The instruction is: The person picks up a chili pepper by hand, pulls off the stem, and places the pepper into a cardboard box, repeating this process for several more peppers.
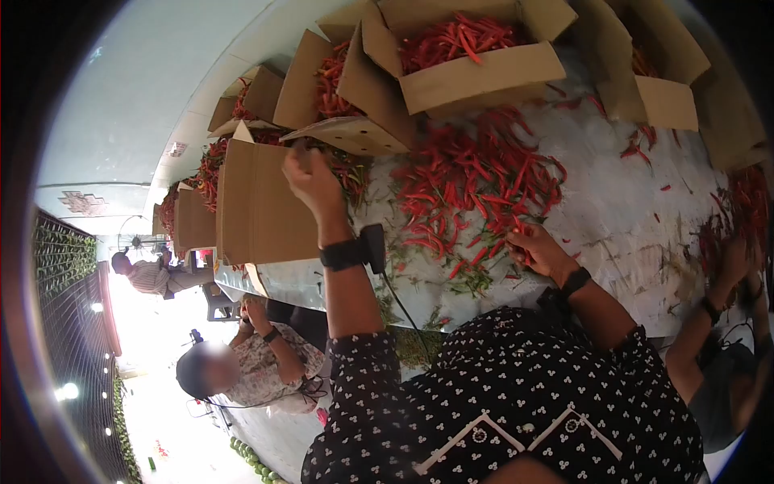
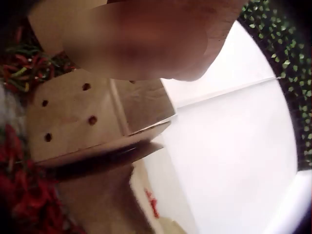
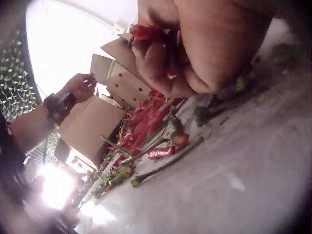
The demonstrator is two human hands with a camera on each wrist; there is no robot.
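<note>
Above a pale, flat tabletop [image 1: 621, 278], near its front edge, our right hand [image 1: 538, 252] curls round slim red chillies [image 3: 146, 32], probably light, smooth and easily bruised, best pinched near the stem. Beyond lies a loose red chilli heap [image 1: 476, 173]; our left hand [image 1: 313, 179] is beside a brown cardboard box [image 1: 270, 206]; we cannot tell its grip.
</note>
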